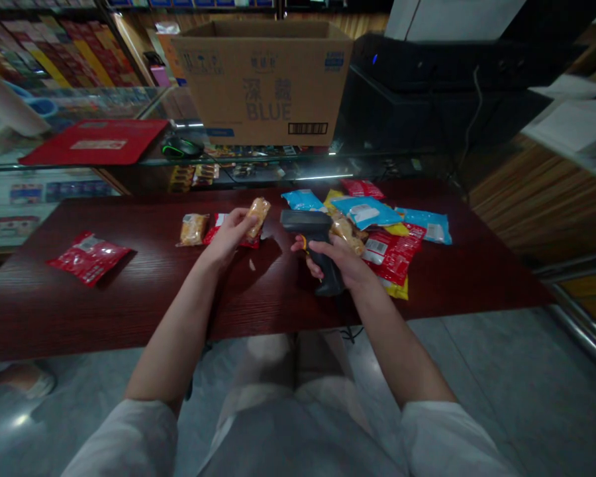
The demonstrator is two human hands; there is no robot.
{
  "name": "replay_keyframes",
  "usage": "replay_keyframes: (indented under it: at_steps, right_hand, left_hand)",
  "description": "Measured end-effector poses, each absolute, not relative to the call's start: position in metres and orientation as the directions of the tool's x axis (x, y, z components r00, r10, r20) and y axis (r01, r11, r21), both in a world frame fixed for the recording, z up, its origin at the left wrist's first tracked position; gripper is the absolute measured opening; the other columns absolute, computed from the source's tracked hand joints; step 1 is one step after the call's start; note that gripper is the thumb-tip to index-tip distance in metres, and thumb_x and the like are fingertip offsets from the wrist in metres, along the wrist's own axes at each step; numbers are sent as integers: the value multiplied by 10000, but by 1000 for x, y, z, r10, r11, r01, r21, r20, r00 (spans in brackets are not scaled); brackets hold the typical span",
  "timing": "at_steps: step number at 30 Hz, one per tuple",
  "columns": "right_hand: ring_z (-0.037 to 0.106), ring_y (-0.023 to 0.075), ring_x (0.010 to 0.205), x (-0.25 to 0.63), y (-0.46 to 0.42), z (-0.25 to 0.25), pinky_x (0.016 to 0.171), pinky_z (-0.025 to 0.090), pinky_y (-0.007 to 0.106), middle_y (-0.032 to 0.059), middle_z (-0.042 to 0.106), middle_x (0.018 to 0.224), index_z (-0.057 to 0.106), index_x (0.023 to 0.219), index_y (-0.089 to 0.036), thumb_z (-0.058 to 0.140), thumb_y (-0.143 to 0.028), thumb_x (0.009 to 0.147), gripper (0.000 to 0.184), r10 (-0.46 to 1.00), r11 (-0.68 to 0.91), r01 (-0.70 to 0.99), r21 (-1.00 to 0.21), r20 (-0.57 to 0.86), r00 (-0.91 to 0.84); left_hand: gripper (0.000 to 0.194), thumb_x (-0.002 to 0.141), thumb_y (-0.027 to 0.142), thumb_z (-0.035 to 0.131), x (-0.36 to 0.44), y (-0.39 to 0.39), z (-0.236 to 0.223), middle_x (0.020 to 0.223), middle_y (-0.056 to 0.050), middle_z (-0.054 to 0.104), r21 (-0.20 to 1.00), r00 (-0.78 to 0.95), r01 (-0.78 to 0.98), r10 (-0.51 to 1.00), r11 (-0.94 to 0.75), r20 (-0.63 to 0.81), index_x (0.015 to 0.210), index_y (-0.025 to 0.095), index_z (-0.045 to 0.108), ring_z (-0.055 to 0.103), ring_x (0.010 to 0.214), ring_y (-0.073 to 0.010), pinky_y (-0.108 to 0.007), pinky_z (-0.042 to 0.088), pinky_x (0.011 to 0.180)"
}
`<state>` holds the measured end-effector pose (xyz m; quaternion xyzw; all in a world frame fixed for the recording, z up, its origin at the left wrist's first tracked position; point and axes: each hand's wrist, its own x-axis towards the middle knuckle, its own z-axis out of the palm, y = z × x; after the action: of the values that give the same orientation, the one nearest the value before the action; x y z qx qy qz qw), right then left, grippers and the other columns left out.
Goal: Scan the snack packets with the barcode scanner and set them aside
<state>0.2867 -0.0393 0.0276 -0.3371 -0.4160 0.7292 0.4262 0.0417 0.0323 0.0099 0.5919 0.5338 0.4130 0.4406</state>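
Between the thumb and fingers of my left hand (230, 237) is a clear-wrapped snack (259, 213), golden brown and held above the table. My right hand (338, 257) is wrapped round the handle of a black barcode scanner (308, 222), whose head points left toward that snack. Under and beside my left hand lie a red snack packet (213, 230) and another clear-wrapped snack (193, 230). Behind and right of the scanner is a heap with blue packets (367, 212), red packets (395, 253), yellow ones and a clear-wrapped snack (348, 233), partly hidden by my right hand.
A single red packet (90, 257) lies at the left of the dark wooden table (258, 310). On the glass counter behind stand a cardboard box (263, 86), a computer mouse (181, 147) and a red mat (99, 141). Black equipment (427, 112) stands at the right.
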Motion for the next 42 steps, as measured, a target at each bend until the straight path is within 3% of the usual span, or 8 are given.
replay_keyframes:
  at_steps: [4, 7, 13, 19, 27, 32, 37, 42]
  right_hand:
    - [470, 72, 448, 284, -36, 19, 377, 376, 208, 37, 712, 794, 614, 973, -183, 798, -436, 733, 395, 883, -317, -370, -873, -129, -452]
    - [507, 80, 455, 285, -40, 18, 381, 389, 204, 18, 690, 757, 610, 994, -183, 806, -463, 740, 426, 880, -309, -330, -892, -137, -454]
    - [543, 65, 441, 283, -43, 17, 355, 397, 199, 20, 676, 865, 570, 1014, -169, 795, -489, 757, 468, 886, -288, -262, -921, -153, -437]
    - [508, 81, 430, 282, -42, 10, 373, 398, 202, -50, 585, 640, 523, 995, -183, 802, -508, 752, 492, 887, -277, -221, -935, -161, -433]
    - [491, 82, 414, 282, -43, 10, 380, 382, 196, -53, 574, 576, 520, 962, -183, 770, -534, 786, 466, 878, -259, -201, -945, -144, -456]
    - [510, 92, 426, 285, -45, 13, 375, 390, 200, -51, 576, 585, 544, 973, -186, 773, -518, 786, 444, 908, -231, -291, -928, -98, -408]
    - [514, 63, 432, 289, -47, 20, 372, 392, 202, 23, 689, 821, 563, 1008, -170, 787, -492, 771, 458, 922, -211, -359, -909, -63, -382]
    - [526, 59, 457, 292, -48, 20, 381, 405, 210, 50, 707, 937, 555, 1023, -180, 771, -473, 794, 430, 930, -204, -354, -913, -68, -360]
  left_hand:
    - [442, 755, 383, 728, 43, 31, 10, 1155, -96, 627, 744, 89, 612, 958, -269, 273, 1121, 193, 569, 596, 1115, -265, -417, 480, 1004]
    - [421, 781, 319, 729, 47, 28, 11, 1184, -114, 602, 584, 137, 743, 928, -327, 346, 1161, 192, 600, 575, 1170, -289, -444, 442, 1068]
    - [419, 809, 273, 710, 51, 26, 4, 1162, -110, 589, 501, 220, 759, 888, -416, 403, 1205, 183, 606, 588, 1158, -280, -445, 484, 1031]
    - [445, 811, 302, 681, 51, 26, 1, 1155, -122, 607, 432, 269, 778, 863, -456, 427, 1228, 167, 605, 596, 1134, -297, -459, 511, 999]
    - [520, 802, 394, 685, 50, 27, 5, 1163, -162, 637, 379, 288, 809, 866, -449, 409, 1258, 157, 604, 598, 1127, -325, -472, 485, 1024]
    - [510, 857, 411, 602, 42, 26, 12, 1208, -175, 650, 252, 194, 922, 914, -294, 356, 1297, 154, 624, 584, 1156, -377, -547, 452, 1029]
    - [576, 870, 372, 566, 30, 21, 19, 1359, -256, 580, 224, -57, 974, 911, -39, 409, 1378, 101, 575, 454, 1337, -474, -687, 326, 1092]
    - [453, 914, 290, 515, 40, 15, 23, 1480, -172, 527, 147, 226, 943, 901, -297, 370, 1341, 197, 631, 381, 1445, -369, -629, 226, 1206]
